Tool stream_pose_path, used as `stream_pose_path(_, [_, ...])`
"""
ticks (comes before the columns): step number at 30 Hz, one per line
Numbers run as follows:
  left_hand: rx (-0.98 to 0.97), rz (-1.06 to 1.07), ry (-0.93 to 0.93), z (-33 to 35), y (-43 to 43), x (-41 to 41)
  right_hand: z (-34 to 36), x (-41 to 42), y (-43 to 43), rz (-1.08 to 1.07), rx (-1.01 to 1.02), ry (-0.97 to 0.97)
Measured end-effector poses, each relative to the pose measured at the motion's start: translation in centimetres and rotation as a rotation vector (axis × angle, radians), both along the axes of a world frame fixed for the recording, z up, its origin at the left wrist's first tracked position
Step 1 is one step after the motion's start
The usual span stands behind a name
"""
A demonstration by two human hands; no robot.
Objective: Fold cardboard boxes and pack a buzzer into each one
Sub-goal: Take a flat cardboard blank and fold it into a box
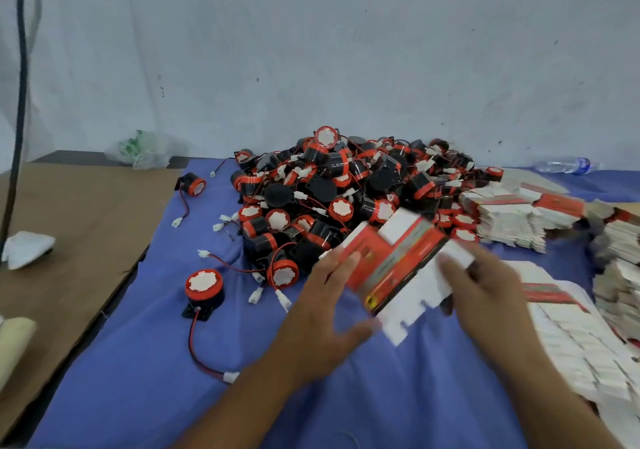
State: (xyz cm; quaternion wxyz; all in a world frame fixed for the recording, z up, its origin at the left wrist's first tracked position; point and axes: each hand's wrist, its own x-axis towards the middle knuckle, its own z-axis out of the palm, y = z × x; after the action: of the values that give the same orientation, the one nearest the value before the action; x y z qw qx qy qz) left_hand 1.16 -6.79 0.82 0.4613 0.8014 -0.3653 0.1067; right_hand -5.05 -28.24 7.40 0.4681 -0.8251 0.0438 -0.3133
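One flat red-and-white box (398,268) was held up at centre right, just in front of the single heap of buzzers (332,199), too many to count. The left hand (329,296) pinched its left end, fingers on top and thumb beneath. The right hand (485,286) lay over its right flap, too blurred to tell whether it gripped. Two loose buzzers sat left of the heap on the blue cloth (156,362): one upper (192,184), one lower (204,286). Stacks of flat boxes (512,220) filled the right edge; one water bottle (564,165) lay at the far right.
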Motion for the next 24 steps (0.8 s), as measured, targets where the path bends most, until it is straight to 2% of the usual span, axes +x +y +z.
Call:
stream_pose_path(2, [0.041,0.027,-0.024,-0.2,-0.1,-0.3,-1.3,0.2,1.8,0.225,0.207,0.061])
stream_pose_path(6, [0.051,0.05,0.075,-0.5,0.4,-0.3,-2.7,0.7,2.7,0.528,0.597,0.17])
stream_pose_path(9, [-0.065,0.015,0.191,-0.5,0.6,-0.3,-3.5,1.0,2.9,0.77,0.712,0.189])
stream_pose_path(12, [-0.099,-0.026,0.286,-0.3,0.4,-0.7,-4.3,1.2,3.9,0.78,0.595,0.198])
stream_pose_path(17, [-0.181,-0.054,0.221,0.5,0.5,-0.8,-5.1,0.9,4.9,0.736,0.317,0.29])
stream_pose_path(24, [-0.282,-0.099,0.366,1.0,1.0,-0.4,-4.9,0.7,5.0,0.796,0.019,0.302])
